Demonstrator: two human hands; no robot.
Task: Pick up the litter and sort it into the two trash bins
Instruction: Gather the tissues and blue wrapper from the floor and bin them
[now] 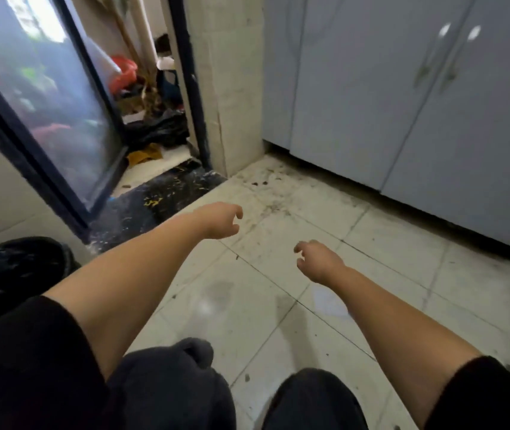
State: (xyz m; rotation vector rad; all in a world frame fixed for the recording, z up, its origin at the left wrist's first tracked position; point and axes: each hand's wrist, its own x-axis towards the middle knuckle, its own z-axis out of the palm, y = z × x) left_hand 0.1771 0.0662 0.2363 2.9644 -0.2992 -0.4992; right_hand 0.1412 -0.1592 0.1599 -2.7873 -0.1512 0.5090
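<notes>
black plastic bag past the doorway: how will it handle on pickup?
The black plastic bag lies crumpled and slumped, so it is probably floppy and will sag from any grip. Its glossy film looks slippery, so bunch it. Weight is unclear: contents are hidden. Both the left hand and right hand are empty.

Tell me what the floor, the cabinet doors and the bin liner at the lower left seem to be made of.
Floor: looks like glazed ceramic tile, pale and slightly glossy, with dark grout lines and grime.
Cabinet doors: smooth grey-white panels, probably laminate or painted board; soft sheen, metallic-looking handles.
Bin liner: thin black plastic film, judging by its crinkles and shiny highlights.
</notes>
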